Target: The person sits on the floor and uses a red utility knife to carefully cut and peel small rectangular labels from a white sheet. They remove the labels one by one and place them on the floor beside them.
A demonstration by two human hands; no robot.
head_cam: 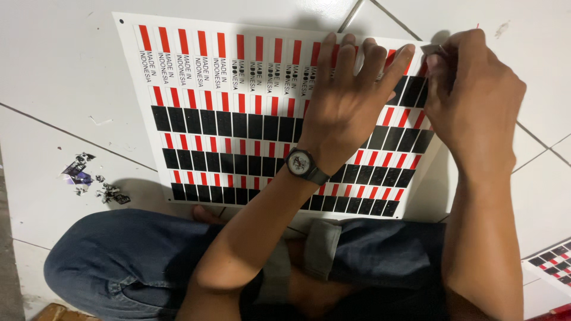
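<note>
White tiled floor (pixel 53 77) carrying a sticker sheet (pixel 238 119); left hand (pixel 348 101) pressed flat, fingers spread, at its far right corner, where right hand (pixel 476 101) pinches a small grey blade (pixel 433 50)

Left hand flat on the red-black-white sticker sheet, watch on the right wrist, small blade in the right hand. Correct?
Not quite: the head view shows the black-strapped wristwatch on the left wrist. Left hand does press the red-black-white sticker sheet; right hand pinches a small grey blade-like tool.
</note>
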